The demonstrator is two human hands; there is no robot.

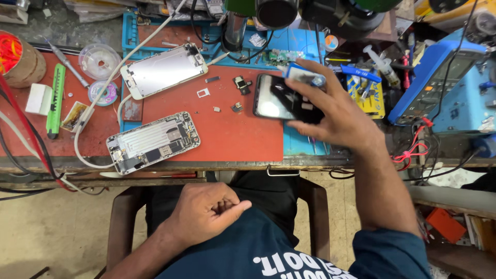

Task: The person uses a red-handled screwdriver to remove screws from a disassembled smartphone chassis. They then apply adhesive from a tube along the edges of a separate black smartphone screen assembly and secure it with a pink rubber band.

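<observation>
Right hand [336,111] pinches small blue-white tube [305,76] over black phone [279,101], fingertips resting on it; keep phone flat, tube steady. Left hand [206,209] loosely curled on lap, probably empty.

Mat centre [232,137] open — opened phones [153,142] crowd left.
</observation>
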